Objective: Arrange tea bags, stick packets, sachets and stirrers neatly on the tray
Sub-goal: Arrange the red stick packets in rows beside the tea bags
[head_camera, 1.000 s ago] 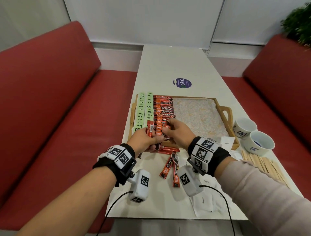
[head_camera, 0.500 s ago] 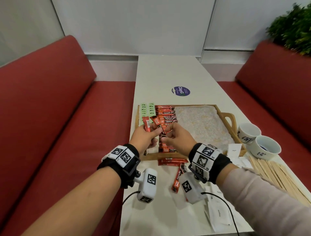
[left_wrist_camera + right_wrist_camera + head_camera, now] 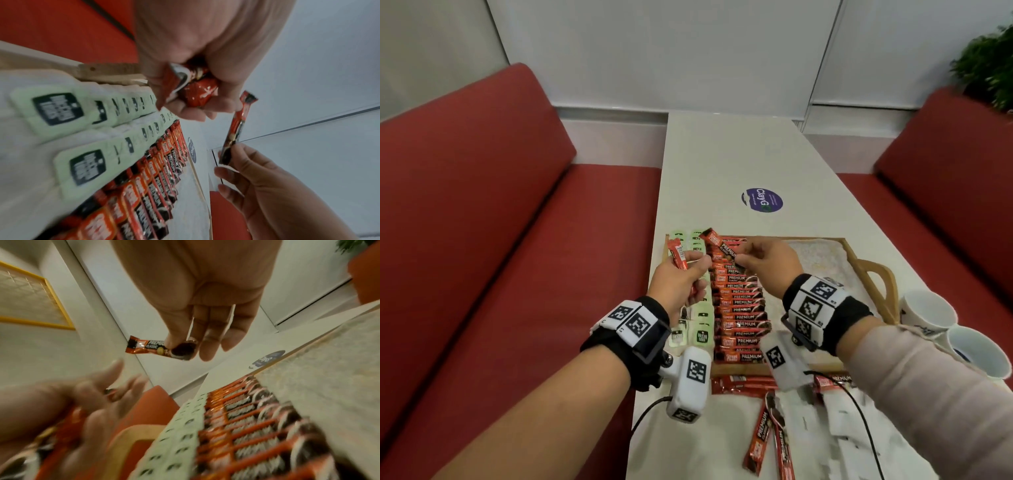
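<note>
Your right hand (image 3: 770, 263) pinches one red stick packet (image 3: 720, 246) by its dark end, thumb against fingertips, and holds it in the air above the far part of the tray. The right wrist view shows this pinch plainly: the packet (image 3: 147, 347) juts out sideways from under the thumb, with "PREMIUM CLASSIC" half readable, which the head view shows only at a slant. Your left hand (image 3: 679, 281) is curled round a small bunch of red packets (image 3: 678, 257). From the head view you see only one end sticking up past the knuckles; the left wrist view shows several crumpled wrappers (image 3: 193, 87) bunched in the palm, and also your right hand (image 3: 273, 191) across from it holding the single packet upright.

Below both hands lies the wooden tray (image 3: 873, 270). On it, two columns of pale green tea bags (image 3: 702, 322) run along the left side, and just beside them a long overlapping row of red stick packets (image 3: 743, 308). The right part of the tray shows its bare speckled liner.

Only the head view shows what lies off the tray: more red packets (image 3: 760, 442) on the white table (image 3: 722, 161) near its front edge, white sachets (image 3: 839, 421) beside them, and two white cups (image 3: 928, 311) to the right.
</note>
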Action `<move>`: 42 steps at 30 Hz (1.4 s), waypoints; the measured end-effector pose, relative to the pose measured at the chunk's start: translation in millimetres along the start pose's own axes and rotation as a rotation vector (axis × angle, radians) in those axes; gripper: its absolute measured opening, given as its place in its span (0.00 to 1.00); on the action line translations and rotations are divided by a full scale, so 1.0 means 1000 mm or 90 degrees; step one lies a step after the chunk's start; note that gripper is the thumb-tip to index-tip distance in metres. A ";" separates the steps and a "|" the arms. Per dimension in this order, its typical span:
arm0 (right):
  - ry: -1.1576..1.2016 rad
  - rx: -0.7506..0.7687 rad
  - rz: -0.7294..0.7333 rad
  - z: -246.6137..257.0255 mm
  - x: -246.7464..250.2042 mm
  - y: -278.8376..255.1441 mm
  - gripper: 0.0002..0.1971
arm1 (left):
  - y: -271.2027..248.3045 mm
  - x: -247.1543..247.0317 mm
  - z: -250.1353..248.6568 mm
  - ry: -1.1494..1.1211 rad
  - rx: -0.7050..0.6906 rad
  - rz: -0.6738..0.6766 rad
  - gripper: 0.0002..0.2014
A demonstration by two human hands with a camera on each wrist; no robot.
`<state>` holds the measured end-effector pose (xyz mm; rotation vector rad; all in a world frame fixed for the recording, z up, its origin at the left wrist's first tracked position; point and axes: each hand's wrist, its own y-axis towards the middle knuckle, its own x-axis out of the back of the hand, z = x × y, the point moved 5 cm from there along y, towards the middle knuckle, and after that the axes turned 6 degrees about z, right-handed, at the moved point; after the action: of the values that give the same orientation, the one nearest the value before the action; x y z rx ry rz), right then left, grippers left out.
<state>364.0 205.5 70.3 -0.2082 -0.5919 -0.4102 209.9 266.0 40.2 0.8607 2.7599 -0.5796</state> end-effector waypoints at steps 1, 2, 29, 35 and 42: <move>-0.035 -0.014 -0.008 -0.003 0.006 0.011 0.08 | 0.006 0.002 0.000 -0.004 0.006 -0.008 0.08; -0.079 -0.027 -0.010 -0.006 0.012 0.021 0.05 | 0.013 0.004 -0.001 -0.007 0.012 -0.014 0.09; -0.451 -0.079 0.097 -0.028 -0.006 0.095 0.11 | 0.056 0.007 -0.005 -0.043 0.063 0.017 0.12; -0.283 0.062 0.040 0.001 -0.009 0.075 0.07 | 0.055 0.006 -0.007 -0.170 0.129 0.008 0.11; -0.085 0.202 0.144 0.029 -0.028 0.040 0.11 | 0.051 -0.005 -0.005 -0.150 0.125 0.021 0.19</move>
<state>346.0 259.0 74.9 0.0029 -0.7476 -0.0805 242.8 304.2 30.0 0.8173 2.5030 -0.8947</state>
